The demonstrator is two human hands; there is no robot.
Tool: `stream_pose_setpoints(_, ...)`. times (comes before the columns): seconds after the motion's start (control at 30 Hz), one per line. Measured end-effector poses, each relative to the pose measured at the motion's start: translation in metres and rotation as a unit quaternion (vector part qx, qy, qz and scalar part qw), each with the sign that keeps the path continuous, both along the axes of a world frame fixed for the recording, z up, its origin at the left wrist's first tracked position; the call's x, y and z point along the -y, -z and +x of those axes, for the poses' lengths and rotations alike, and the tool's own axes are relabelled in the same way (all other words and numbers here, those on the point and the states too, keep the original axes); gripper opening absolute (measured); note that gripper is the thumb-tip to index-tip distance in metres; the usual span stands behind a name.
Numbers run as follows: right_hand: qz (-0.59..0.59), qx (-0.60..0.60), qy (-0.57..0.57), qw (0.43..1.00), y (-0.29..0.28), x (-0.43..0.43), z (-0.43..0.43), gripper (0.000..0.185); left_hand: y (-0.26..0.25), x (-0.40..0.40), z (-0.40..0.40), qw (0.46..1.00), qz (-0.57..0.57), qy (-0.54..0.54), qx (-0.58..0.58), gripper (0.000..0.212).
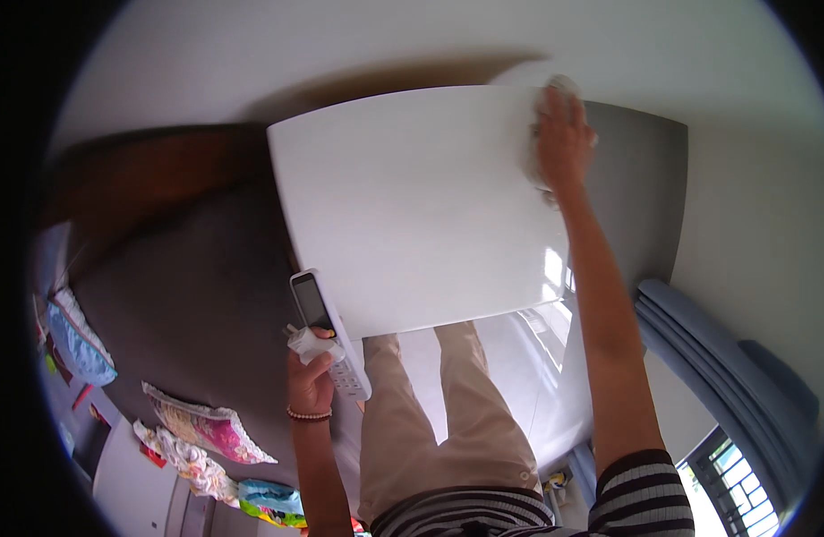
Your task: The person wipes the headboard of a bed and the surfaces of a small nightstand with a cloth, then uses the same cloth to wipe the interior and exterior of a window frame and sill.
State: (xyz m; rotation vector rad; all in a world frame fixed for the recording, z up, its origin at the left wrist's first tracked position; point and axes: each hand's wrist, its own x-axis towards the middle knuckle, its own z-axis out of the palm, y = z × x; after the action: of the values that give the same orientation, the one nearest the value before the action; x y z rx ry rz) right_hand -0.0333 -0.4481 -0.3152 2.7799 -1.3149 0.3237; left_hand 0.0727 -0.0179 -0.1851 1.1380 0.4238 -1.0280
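A white, glossy tabletop (pixel 418 201) lies before me, its far edge near the pale wall. My right hand (pixel 565 144) presses a crumpled light cloth (pixel 535 168) onto the far right corner, and part of the cloth sticks out beyond the fingertips. The hand is slightly blurred. Beside the near left corner, my left hand (pixel 310 384) grips a white remote control (pixel 311 299) with a dark display and a keypad. Pinched against the remote under the thumb is a white plug adapter (pixel 312 344) with its prongs showing.
A dark brown, bed-like surface (pixel 203 288) stretches along the left, with a floral cushion (pixel 203 423) and a blue cushion (pixel 79 339). To the right are a grey panel (pixel 637 194), a blue curtain (pixel 714 349) and a barred window (pixel 744 486). My legs stand close to the table's near edge.
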Motion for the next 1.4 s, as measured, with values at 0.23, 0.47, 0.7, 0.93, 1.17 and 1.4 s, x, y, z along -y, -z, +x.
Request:
stream_pose_setpoints(0.23, 0.148, 0.028, 0.195, 0.969, -0.009, -0.084, -0.103, 0.038, 0.002, -0.03, -0.009, 0.999, 0.005, -0.039, -0.034, 0.031)
stream_pose_setpoints(0.47, 0.058, -0.077, 0.263, 0.96, -0.019, -0.225, -0.114, 0.045, -0.007, -0.058, -0.012, 0.996, 0.004, -0.058, -0.064, 0.031)
stream_pose_setpoints(0.7, 0.124, -0.046, 0.096, 0.987, -0.022, -0.331, -0.026, 0.058, -0.023, -0.084, -0.01, 0.992, 0.0, -0.045, -0.12, 0.033)
stream_pose_setpoints(0.93, 0.118, -0.089, -0.298, 0.943, -0.028, -0.26, 0.092, 0.053, -0.021, -0.112, -0.015, 0.99, -0.068, -0.006, -0.121, 0.033)
stream_pose_setpoints(1.17, 0.031, -0.057, -0.163, 0.984, -0.02, -0.194, 0.225, 0.044, -0.022, -0.121, -0.023, 0.985, -0.117, -0.012, -0.125, 0.032)
stream_pose_setpoints(1.4, 0.039, -0.126, -0.261, 0.956, -0.034, -0.267, 0.209, 0.042, -0.02, -0.121, -0.029, 0.984, -0.119, -0.032, -0.131, 0.034)
